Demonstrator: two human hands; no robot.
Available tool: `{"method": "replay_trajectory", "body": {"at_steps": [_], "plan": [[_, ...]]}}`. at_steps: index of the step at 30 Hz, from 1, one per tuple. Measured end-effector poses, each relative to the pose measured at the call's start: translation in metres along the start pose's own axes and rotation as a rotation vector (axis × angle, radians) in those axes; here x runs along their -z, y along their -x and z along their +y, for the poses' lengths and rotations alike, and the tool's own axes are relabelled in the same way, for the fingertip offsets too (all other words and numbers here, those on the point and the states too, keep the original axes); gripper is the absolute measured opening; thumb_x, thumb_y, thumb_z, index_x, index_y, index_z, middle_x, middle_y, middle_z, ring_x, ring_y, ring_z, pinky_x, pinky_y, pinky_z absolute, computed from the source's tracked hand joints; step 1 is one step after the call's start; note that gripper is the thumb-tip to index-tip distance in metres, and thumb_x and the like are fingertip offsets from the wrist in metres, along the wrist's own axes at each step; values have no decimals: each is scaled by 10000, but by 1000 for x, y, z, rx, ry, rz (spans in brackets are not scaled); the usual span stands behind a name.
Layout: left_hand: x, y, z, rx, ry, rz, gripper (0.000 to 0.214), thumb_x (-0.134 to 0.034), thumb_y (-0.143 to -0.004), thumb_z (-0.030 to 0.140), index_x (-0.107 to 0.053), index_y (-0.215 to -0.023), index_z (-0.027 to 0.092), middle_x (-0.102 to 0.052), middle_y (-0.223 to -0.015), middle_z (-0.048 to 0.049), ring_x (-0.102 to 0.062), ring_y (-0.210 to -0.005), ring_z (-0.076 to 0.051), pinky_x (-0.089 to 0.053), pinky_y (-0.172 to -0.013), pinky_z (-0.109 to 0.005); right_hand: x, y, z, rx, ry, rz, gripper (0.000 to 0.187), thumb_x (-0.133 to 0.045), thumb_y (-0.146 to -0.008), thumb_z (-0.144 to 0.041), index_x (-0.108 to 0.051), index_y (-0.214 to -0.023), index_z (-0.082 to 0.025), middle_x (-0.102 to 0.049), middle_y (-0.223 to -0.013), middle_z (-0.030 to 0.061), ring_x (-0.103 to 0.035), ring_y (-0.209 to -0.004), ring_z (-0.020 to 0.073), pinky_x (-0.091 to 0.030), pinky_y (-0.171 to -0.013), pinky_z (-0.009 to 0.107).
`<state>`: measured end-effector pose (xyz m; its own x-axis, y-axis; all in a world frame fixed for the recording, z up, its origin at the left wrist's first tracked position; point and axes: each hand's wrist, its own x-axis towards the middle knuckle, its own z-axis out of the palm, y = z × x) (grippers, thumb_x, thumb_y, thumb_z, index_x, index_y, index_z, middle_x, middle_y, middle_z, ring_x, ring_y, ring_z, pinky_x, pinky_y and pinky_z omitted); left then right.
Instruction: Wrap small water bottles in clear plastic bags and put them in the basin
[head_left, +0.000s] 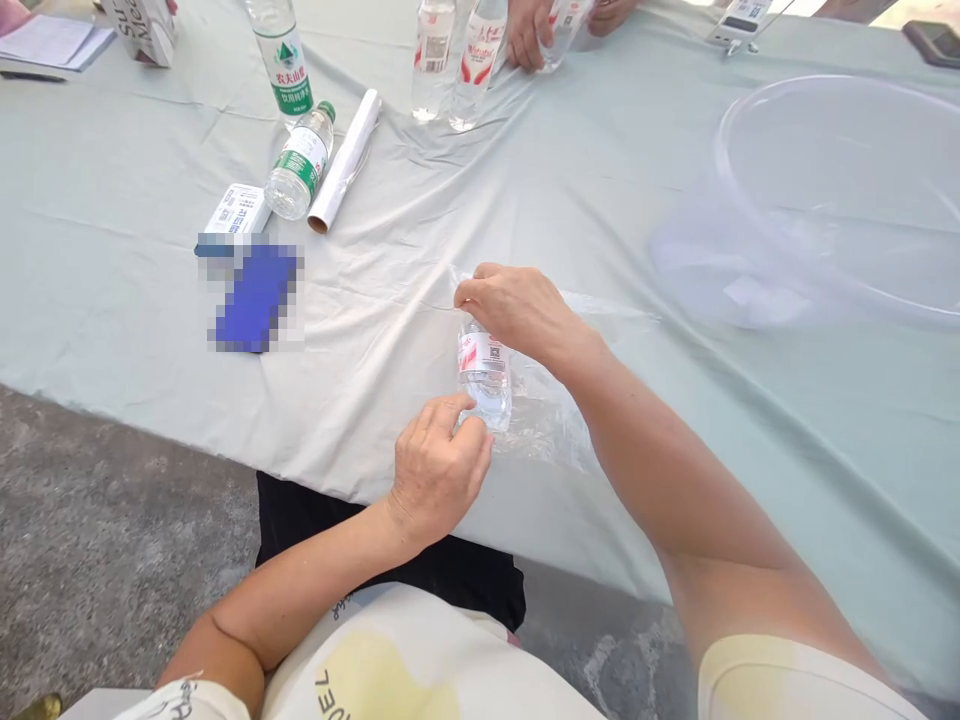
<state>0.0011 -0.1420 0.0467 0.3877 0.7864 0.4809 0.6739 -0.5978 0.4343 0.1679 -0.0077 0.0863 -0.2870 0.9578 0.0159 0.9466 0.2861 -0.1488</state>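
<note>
A clear water bottle (484,365) with a red and white label lies on its side on the table. Thin clear plastic wrap (551,415) spreads under it and to its right. My right hand (517,305) covers the bottle's top end, its fingers closed, with a corner of the wrap sticking out by the fingertips. At the bottle's base is my left hand (441,462), fingers curled in and thumb close to the index finger. Whatever lies between those fingertips is hidden or too clear to make out.
Left of centre lie a wrap roll (345,162), a green-labelled bottle (301,165), a small box (234,215) and a pixelated blue item (259,298). Upright bottles (431,60) stand at the back near another person's hand (529,35). A large translucent tub (825,200) is at right.
</note>
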Motion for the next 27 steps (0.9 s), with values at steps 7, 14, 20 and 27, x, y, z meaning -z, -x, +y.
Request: {"method": "replay_trajectory", "body": {"at_steps": [7,14,20,27], "plan": [[-17,-6,18,-247,-77,49,179,-573,-884,77,-600,-738,178,-730,-1004,-49,-657,-977,-207,-473,-788,-314,-8,46,23,-141,-405,277,233,-502,-882,-200,-735,-899,-209,-708,-1022,82,-649,-915,212,-512,-746,338],[-39,-10,46,-437,-156,-214,198,-485,-954,117,-661,-915,198,-671,-1126,-80,-570,-1164,-206,-430,-999,-402,-17,79,55,-345,-548,293,360,-435,-964,-422,-747,-943,-244,-727,-1082,71,-646,-1069,258,-519,-856,400],[-55,-23,65,-532,-183,-416,127,-574,-952,258,-665,-968,171,-629,-902,-88,-556,-1111,-256,-393,-1037,-433,-12,90,81,-421,-508,250,648,-306,-956,-687,-754,-851,-232,-731,-982,99,-655,-1030,289,-492,-882,422],[-66,-26,84,-606,-164,-444,417,-654,-898,447,-639,-1088,76,-570,-757,-56,-575,-891,-247,-383,-997,-420,8,100,73,-545,-576,414,404,-441,-952,-519,-709,-956,-216,-701,-841,49,-620,-740,203,-466,-696,325]]}}
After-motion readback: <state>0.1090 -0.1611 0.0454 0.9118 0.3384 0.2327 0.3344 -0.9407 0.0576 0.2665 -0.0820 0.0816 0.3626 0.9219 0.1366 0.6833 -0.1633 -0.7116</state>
